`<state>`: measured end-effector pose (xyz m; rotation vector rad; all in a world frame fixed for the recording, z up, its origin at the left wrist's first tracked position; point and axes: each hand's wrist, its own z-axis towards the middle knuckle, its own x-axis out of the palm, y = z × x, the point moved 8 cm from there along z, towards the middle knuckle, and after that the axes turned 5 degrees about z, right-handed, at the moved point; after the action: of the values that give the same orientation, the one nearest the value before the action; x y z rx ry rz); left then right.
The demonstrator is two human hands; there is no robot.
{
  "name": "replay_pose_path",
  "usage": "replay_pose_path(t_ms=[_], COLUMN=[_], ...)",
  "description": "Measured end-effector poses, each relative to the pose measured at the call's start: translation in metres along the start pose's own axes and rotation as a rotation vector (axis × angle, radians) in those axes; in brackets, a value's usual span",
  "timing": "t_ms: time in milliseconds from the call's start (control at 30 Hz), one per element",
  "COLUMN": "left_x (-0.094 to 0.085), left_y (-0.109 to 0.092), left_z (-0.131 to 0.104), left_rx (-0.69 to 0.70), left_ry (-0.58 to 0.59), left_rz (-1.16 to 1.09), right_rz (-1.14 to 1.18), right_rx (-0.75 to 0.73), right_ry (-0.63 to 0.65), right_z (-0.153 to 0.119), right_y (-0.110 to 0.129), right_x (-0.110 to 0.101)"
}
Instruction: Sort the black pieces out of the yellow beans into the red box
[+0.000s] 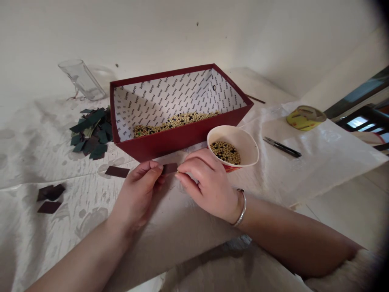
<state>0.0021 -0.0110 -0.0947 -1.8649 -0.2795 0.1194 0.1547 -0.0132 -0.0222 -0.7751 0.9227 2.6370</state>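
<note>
Hands (138, 188) (209, 184) angled inward, strip (170, 168) perhaps touching both

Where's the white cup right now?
In the head view, the white cup stands right of centre, just beyond the right hand and close to the red box's near side.

A slim, rounded silver bracelet (244, 207) circles the wrist of the right hand (209, 182), a small dark detail at its upper end. A pale, fuzzy sleeve (349, 271) covers that arm near the elbow. The left forearm (91, 251) is bare.
</note>
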Motion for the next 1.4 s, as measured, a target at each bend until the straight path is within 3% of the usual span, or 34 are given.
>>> replay_pose_path(t_ms=[267,1067,1233,1400], left_x=[0.019,0.016,0.01,-0.006], left_y=[0.001,-0.008,-0.01,-0.006], left_z=[-0.009,-0.01,-0.008,0.002], left_rx=[0.028,0.081,0.136,0.118], left_ry=[0.216,0.167,0.126,-0.05], left_rz=[0.125,0.168,0.141,0.017], right_rz=[-0.057,-0.147,-0.087,-0.149], right_rx=[-0.011,-0.065,-0.103,-0.167], right_ry=[0.103,0.151,-0.065,-0.381], right_z=[0.0,-0.001,0.0,-0.004], right_y=[-0.002,0.005,0.012,0.018], right_x=[0.01,0.014,-0.014,-0.058])
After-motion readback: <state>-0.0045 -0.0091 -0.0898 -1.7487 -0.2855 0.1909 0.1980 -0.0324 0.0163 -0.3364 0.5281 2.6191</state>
